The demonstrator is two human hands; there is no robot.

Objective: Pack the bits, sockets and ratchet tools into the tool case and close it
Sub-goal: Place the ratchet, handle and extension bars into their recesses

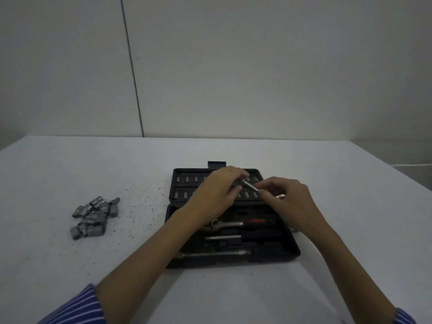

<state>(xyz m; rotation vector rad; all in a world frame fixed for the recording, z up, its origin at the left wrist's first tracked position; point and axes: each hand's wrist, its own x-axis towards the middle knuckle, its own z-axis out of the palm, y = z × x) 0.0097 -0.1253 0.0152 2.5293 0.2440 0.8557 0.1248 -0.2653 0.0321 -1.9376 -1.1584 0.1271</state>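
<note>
Fingers (233,181) of left hand (219,185) and right hand (287,195) both pinching one metal extension bar (250,185) above open tool case (289,249); loose sockets (93,217) on table (70,171).

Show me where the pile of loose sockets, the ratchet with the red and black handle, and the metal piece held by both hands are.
pile of loose sockets (93,217): head view, middle of the heap.
ratchet (257,222): head view, on its red handle.
metal piece (250,185): head view, bare shaft between the hands.
</note>
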